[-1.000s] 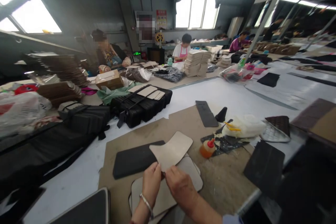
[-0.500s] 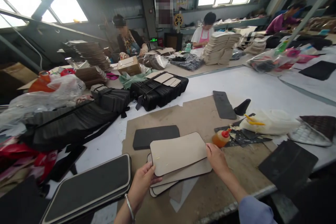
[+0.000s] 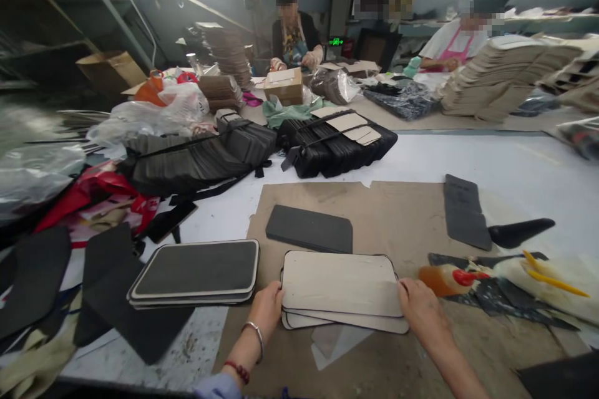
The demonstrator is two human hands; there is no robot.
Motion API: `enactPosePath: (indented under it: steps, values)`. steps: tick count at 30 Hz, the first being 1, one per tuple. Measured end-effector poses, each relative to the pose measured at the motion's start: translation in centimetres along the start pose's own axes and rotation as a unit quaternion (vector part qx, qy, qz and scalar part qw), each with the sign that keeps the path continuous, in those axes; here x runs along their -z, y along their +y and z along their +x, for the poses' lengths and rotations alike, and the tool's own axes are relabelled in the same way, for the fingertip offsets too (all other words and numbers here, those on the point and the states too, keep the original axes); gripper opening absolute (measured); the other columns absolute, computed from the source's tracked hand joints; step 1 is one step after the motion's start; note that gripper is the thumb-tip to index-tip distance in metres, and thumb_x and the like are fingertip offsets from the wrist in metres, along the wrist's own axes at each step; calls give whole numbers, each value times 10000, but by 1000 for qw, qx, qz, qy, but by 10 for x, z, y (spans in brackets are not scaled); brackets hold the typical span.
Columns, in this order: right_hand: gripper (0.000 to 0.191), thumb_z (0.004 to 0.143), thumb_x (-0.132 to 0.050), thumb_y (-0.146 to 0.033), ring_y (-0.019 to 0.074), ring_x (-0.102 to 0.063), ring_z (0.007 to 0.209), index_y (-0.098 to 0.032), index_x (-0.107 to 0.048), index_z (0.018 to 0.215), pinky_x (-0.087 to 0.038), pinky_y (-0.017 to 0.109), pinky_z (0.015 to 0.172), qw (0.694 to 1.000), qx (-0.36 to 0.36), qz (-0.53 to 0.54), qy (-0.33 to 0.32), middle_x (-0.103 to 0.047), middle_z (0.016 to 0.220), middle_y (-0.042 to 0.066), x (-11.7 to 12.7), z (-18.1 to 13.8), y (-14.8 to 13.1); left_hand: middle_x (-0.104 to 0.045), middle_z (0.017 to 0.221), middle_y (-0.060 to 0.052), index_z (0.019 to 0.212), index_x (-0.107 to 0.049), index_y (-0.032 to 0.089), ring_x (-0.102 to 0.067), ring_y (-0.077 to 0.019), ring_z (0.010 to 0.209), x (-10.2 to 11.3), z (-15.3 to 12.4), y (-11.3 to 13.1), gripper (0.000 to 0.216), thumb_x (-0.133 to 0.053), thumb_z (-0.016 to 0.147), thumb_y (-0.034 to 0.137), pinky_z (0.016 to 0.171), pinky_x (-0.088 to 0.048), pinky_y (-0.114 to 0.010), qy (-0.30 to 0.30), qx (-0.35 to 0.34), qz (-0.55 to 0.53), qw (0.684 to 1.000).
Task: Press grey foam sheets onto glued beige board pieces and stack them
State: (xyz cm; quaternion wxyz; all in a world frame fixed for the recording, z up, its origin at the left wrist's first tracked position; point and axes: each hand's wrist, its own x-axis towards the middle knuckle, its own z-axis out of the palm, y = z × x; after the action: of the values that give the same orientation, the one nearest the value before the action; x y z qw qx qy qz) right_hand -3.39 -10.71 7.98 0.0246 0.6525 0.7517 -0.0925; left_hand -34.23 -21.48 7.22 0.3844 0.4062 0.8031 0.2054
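A small stack of beige rounded-corner panels (image 3: 340, 290) lies flat on the brown cardboard sheet (image 3: 393, 212). My left hand (image 3: 266, 310) presses against the stack's left edge. My right hand (image 3: 423, 313) holds its right edge. A dark grey foam pad (image 3: 309, 228) lies just beyond the stack. To the left sits a pile of finished panels with dark faces and beige rims (image 3: 196, 272).
An orange glue bottle with a red cap (image 3: 447, 278) lies to the right, beside a white plastic bag (image 3: 545, 280), a black strip (image 3: 464, 211) and a black cone-shaped piece (image 3: 520, 232). Bundles of black parts (image 3: 337, 140) lie farther back. Two other people work at the far side.
The beige panel I held up has come down flat onto the stack. My hands have moved to the stack's two ends. My view has tilted down and to the left.
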Motion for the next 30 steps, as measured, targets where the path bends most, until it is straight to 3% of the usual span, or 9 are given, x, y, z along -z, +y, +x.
enactPosePath:
  steps: [3,6,12,16,20,25,28,30]
  values:
    - [291,893,-309,-259,188,-575,876,-162,-580,933,-406,283,755,995,75,4,-71,-622,935,92,19,39,-27,-585,617,-19,690,-536,183,-567,-146,638,-1,2,-1,169,-437,784,83,605,-353,-222,15,-2,51,999]
    - [253,889,-352,-276,175,-569,888,-173,-575,949,-402,265,762,982,160,-8,-97,-618,958,74,27,82,-68,-609,684,-30,709,-547,178,-559,-141,682,-4,1,-2,189,-417,801,76,633,-346,-219,16,6,73,997]
    - [294,747,-615,-300,230,-510,982,-177,-549,1005,-399,288,738,934,326,-68,-132,-557,1046,98,15,131,-131,-577,622,4,677,-537,187,-538,-122,620,-7,-4,-2,204,-413,790,70,596,-340,-202,28,33,36,998]
    - [293,722,-623,-287,234,-503,960,-172,-548,981,-395,285,704,910,375,-104,-141,-534,1040,114,7,137,-136,-581,632,-8,688,-539,187,-536,-130,616,-10,-6,-9,196,-396,795,104,592,-355,-212,44,26,-3,999]
    - [178,767,-493,-149,213,-518,901,-172,-566,928,-369,268,646,905,384,-134,-125,-551,992,118,0,136,-135,-621,697,-32,759,-566,194,-564,-154,659,-10,-12,-15,172,-401,777,149,633,-402,-246,63,14,-42,997]
    - [164,782,-455,-131,184,-543,820,-167,-573,890,-354,259,612,912,379,-132,-80,-596,900,82,3,147,-137,-657,825,-78,840,-616,198,-599,-198,763,5,-16,9,173,-503,753,295,738,-452,-313,140,-9,-128,982]
    - [173,813,-424,-134,184,-541,821,-149,-567,909,-358,264,629,924,361,-124,-27,-603,890,89,23,145,-136,-665,813,-102,907,-626,154,-614,-210,768,13,-9,41,309,-641,678,362,738,-479,-318,77,30,-288,954]
    - [183,823,-422,-130,188,-534,830,-143,-567,933,-365,270,656,921,372,-107,47,-604,897,92,40,130,-133,-656,954,-143,1043,-585,131,-616,-238,877,16,-3,63,531,-726,609,403,776,-490,-338,12,64,-439,896]
